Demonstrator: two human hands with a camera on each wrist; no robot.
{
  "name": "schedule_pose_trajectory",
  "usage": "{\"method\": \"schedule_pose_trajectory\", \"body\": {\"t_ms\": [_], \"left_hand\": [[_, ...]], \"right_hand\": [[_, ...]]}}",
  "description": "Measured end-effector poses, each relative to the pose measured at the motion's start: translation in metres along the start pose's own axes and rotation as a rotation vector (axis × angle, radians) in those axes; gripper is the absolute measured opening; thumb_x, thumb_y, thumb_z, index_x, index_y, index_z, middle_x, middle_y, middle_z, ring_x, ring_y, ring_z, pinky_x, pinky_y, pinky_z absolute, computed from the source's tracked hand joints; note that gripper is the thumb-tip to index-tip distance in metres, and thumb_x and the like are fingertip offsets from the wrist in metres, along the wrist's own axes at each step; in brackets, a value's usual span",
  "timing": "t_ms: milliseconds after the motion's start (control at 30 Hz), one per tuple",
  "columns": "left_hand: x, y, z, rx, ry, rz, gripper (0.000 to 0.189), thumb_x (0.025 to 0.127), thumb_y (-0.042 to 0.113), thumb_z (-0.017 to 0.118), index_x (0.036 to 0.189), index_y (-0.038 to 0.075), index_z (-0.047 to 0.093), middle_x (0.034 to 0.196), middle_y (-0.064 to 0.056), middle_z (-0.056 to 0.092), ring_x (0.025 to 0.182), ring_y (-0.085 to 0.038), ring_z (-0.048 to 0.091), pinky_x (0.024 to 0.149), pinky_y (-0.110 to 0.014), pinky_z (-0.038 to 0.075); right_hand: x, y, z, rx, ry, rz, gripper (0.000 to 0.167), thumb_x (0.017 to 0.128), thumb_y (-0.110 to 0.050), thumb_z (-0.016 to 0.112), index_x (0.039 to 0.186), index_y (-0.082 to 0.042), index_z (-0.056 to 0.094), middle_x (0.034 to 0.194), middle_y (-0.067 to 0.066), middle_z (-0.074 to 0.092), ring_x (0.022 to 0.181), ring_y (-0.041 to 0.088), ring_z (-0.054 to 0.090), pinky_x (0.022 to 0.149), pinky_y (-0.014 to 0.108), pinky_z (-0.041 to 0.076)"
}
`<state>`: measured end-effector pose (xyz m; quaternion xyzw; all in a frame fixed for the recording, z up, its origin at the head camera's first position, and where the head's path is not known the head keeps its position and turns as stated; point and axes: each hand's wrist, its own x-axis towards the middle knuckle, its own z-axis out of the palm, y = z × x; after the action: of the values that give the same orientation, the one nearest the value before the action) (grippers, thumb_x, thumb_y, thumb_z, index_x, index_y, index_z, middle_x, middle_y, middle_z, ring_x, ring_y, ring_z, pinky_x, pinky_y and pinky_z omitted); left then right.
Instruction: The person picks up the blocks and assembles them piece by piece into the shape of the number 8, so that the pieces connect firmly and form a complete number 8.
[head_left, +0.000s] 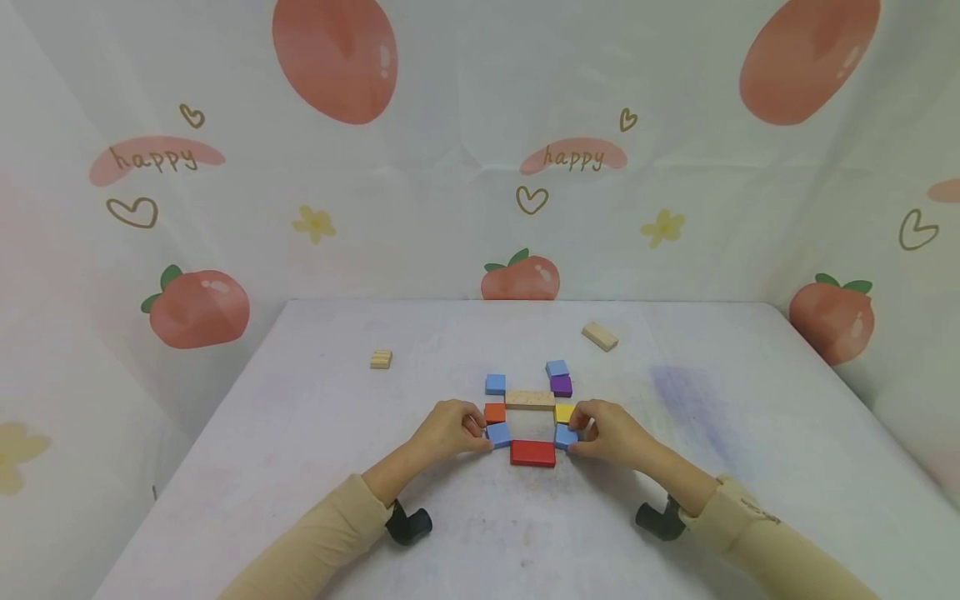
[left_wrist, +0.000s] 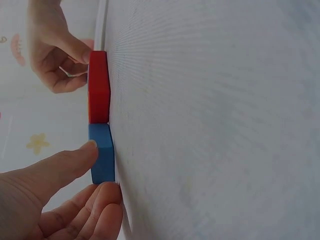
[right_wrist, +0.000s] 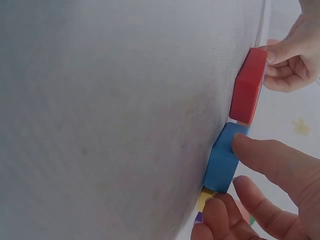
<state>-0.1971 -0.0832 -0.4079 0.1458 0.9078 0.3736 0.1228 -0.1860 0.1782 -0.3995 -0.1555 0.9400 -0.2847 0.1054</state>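
Observation:
Several small wooden blocks lie flat in a loose ring on the table. My left hand (head_left: 452,429) pinches a slightly turned blue block (head_left: 498,435) at the ring's near left, its thumb on the near face and fingertips at the outer end. On the other side my right hand (head_left: 609,432) holds another blue block (head_left: 566,437) with thumb and fingers. Between these two, nearest the person, lies a long red block (head_left: 533,453). Behind the left blue block sits an orange-red block (head_left: 494,413); behind the right one is a yellow block (head_left: 564,413), partly covered by fingers.
A plain wooden plank (head_left: 530,400) spans the ring's middle. Beyond it are a blue block (head_left: 496,384) at left, and a purple block (head_left: 561,386) touching a tilted blue block (head_left: 557,368) at right. Farther off lie a ridged wooden piece (head_left: 381,359) and a plain wooden block (head_left: 600,336).

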Motion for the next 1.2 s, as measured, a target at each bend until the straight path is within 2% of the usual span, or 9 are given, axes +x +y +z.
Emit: {"method": "schedule_pose_trajectory", "body": {"t_ms": [533, 733, 933, 1200], "left_hand": [[0.0, 0.0, -0.001, 0.003, 0.001, 0.008, 0.025, 0.071, 0.014, 0.08, 0.089, 0.002, 0.066, 0.072, -0.002, 0.065, 0.067, -0.008, 0.054, 0.061, -0.019, 0.044], [0.0, -0.001, 0.0, 0.005, -0.006, 0.002, 0.026, 0.072, 0.015, 0.08, 0.09, 0.002, 0.066, 0.072, -0.002, 0.065, 0.067, -0.009, 0.054, 0.062, -0.019, 0.044], [0.0, -0.001, -0.001, 0.005, 0.001, 0.016, 0.026, 0.072, 0.015, 0.08, 0.09, 0.002, 0.066, 0.072, -0.002, 0.065, 0.068, -0.008, 0.054, 0.062, -0.02, 0.045], [-0.001, -0.001, 0.0, 0.007, 0.003, 0.025, 0.025, 0.072, 0.015, 0.079, 0.089, 0.002, 0.066, 0.072, -0.002, 0.066, 0.067, -0.008, 0.055, 0.061, -0.019, 0.044]], "right_hand": [[0.0, 0.001, 0.001, 0.026, 0.007, -0.027, 0.023, 0.073, -0.011, 0.078, 0.085, -0.008, 0.058, 0.081, 0.001, 0.058, 0.066, 0.011, 0.047, 0.056, 0.018, 0.041], [0.0, 0.004, -0.002, 0.017, 0.014, -0.049, 0.023, 0.075, -0.016, 0.076, 0.086, -0.008, 0.059, 0.083, 0.001, 0.059, 0.066, 0.011, 0.048, 0.057, 0.019, 0.042], [0.008, 0.008, -0.011, 0.001, 0.079, -0.037, 0.016, 0.083, -0.016, 0.067, 0.093, -0.005, 0.06, 0.086, 0.006, 0.061, 0.07, 0.013, 0.052, 0.062, 0.023, 0.047], [0.017, 0.02, -0.01, 0.012, 0.068, -0.062, 0.024, 0.085, -0.012, 0.065, 0.105, -0.001, 0.061, 0.092, 0.013, 0.065, 0.076, 0.017, 0.059, 0.069, 0.032, 0.051]]}}
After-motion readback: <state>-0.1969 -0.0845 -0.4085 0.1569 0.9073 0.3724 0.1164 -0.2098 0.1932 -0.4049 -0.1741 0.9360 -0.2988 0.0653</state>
